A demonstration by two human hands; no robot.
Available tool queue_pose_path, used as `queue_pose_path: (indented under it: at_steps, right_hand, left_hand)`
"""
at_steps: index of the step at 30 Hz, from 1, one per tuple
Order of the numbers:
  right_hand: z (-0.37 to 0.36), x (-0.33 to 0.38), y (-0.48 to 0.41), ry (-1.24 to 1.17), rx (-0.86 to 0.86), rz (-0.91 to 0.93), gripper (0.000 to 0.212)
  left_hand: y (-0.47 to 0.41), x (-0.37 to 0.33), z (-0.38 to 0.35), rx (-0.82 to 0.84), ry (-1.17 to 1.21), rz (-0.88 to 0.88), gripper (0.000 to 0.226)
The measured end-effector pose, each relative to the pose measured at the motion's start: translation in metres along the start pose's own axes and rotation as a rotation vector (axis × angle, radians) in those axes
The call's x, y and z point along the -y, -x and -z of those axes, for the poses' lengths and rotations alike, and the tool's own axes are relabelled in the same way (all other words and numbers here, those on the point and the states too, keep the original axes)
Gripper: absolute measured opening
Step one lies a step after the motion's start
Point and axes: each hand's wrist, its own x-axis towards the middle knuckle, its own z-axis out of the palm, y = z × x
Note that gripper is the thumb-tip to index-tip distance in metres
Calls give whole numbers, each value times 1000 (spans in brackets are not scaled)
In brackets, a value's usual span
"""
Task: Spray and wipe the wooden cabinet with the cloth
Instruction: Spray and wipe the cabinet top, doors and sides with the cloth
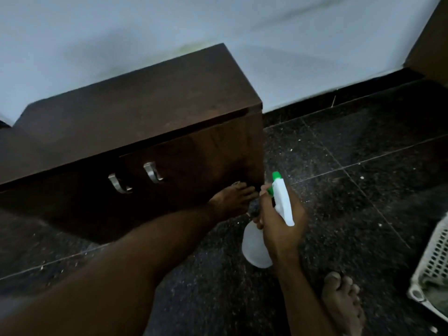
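1. Dark speckled floor tiles (339, 146) ran to a pale wall; the wooden cabinet (135, 112) stood against it.
2. My right hand (278, 219) curled round the spray bottle (257, 248) at its neck, forefinger on the green trigger, near the cabinet's right front corner.
3. It felt light, I judged, smooth plastic, best held at the neck.
4. My left hand and the cloth were out of view.

I'm looking down at a dark speckled stone floor (339, 166) laid in large tiles with thin pale grout lines and scattered light specks of debris. A pale bluish-white wall (121, 40) runs behind, smudged with dark streaks, and meets the floor at a black skirting strip (339, 93). A brown wooden panel (431, 44) stands at the upper right corner. A white perforated plastic basket (434, 267) sits at the right edge. The light is dim.
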Motion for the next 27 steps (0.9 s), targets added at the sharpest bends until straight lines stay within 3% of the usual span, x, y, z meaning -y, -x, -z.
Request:
queue_pose_path:
  at_steps: [2,5,10,13,19,21,23,27]
  right_hand:
    - [4,2,-4,0,-3,-20,17]
    - [8,4,-6,6,18,-29,15]
    - [6,8,-8,-19,9,-13,9]
    - [3,8,-13,-23,-2,-26,12]
    - [-4,5,-21,-55,-23,18,20]
    - [-3,4,-22,-69,-12,12,13]
    - [-1,2,-21,-73,-14,-10,20]
    - [-2,7,-19,-58,-35,-25,29]
  left_hand:
    - [2,4,17,166,-40,82,31]
    - [8,17,26,180,-160,33,48]
    - [31,67,88,-120,-1,147,35]
    - [60,91,112,-309,-157,298,36]
    - [72,92,110,-426,-79,473,36]
    - [59,89,103,-457,-74,454,35]
    - [42,87,99,-460,-123,368,31]
    - [8,79,79,-301,-164,174,38]
